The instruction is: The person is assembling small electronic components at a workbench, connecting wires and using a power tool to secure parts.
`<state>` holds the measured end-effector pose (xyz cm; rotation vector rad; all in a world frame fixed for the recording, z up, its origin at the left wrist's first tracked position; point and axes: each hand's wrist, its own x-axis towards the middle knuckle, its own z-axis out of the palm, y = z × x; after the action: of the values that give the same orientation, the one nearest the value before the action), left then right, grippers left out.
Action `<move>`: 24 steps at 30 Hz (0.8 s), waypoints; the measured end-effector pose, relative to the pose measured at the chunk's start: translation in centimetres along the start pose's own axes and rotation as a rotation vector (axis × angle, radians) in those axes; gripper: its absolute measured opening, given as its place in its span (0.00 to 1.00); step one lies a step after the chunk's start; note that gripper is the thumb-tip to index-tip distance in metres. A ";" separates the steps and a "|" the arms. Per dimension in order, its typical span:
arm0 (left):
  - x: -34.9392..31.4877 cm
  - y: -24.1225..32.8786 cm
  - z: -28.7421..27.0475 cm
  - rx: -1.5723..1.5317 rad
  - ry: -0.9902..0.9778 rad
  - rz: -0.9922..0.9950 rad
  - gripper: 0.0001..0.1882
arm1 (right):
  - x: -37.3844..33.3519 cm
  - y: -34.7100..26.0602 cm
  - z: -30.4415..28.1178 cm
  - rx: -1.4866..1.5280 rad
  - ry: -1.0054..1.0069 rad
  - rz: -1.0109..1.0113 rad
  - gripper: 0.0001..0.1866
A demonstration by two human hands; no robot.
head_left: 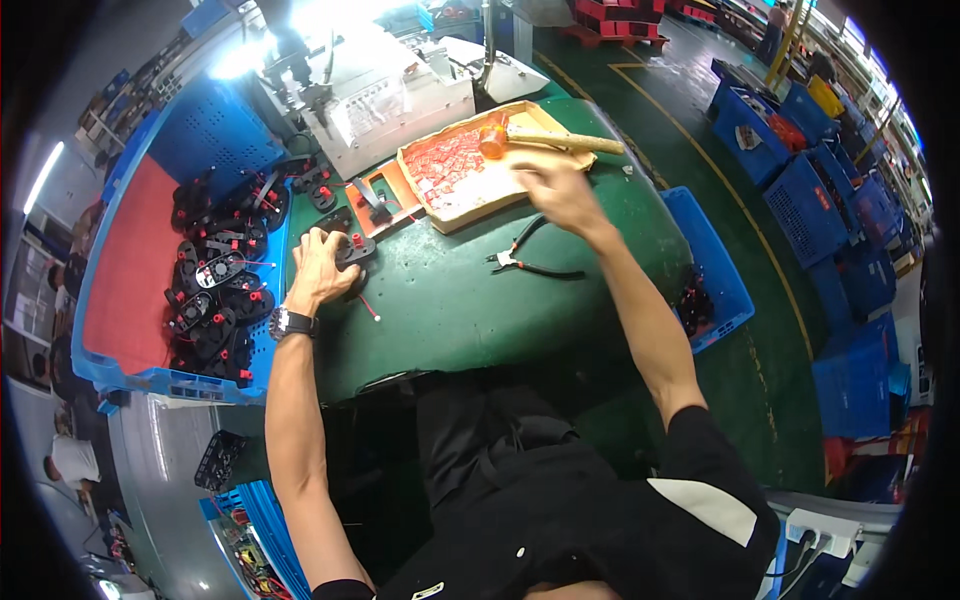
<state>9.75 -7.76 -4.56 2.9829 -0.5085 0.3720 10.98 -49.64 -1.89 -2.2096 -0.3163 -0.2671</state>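
Observation:
My left hand is closed around a black plastic housing with a red piece, on the left of the green tabletop. A thin red wire with a white plug trails from beside it. My right hand is over the near right part of a shallow cardboard box. Its fingers are bent and smeared by motion, so what they hold, if anything, cannot be seen. Many small red pieces lie in the box. A mallet with an orange head rests across its far right side.
Black-and-orange cutting pliers lie between my hands. An orange fixture stands beside the box, before a white machine. At left, a blue crate holds many black housings. Another blue bin hugs the table's right edge.

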 end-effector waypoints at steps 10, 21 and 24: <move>-2.4 3.0 -1.8 -0.316 0.543 -0.119 0.27 | 11.7 1.6 11.4 -0.458 -0.496 -0.048 0.14; -2.3 3.7 -2.2 -1.781 0.794 -0.386 0.27 | 2.2 -0.6 6.9 0.749 -0.101 0.059 0.14; -2.4 7.4 -3.3 -1.003 0.628 -0.168 0.13 | -2.0 -1.7 6.2 1.094 -0.110 0.280 0.14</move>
<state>4.29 -13.55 -1.61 1.8003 -0.2463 0.7248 9.06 -43.95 -4.98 -1.1580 -0.1432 0.1666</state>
